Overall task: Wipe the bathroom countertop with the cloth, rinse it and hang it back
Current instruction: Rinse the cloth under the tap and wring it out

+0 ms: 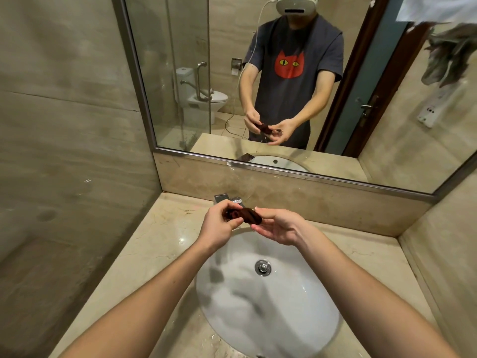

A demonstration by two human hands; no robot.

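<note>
A twisted dark cloth (244,215) is held above the back rim of the sink (284,313), its long axis running left to right, the right end dipping slightly. The left hand (219,226) curls its fingers round one end; the right hand (278,228) pinches the other between thumb and fingers. The faucet (227,198) stands just behind the hands, on the marble countertop (154,241), below the mirror (180,73).

One wide-angle camera sits on the person's head, facing forward and down. It stands close over the front edge of the countertop (144,244), looking straight into the sink (284,311) just below. Farther off it takes in the back edge, both side walls (64,125) and the mirror (180,42), where the headset (296,3) itself shows reflected.
</note>
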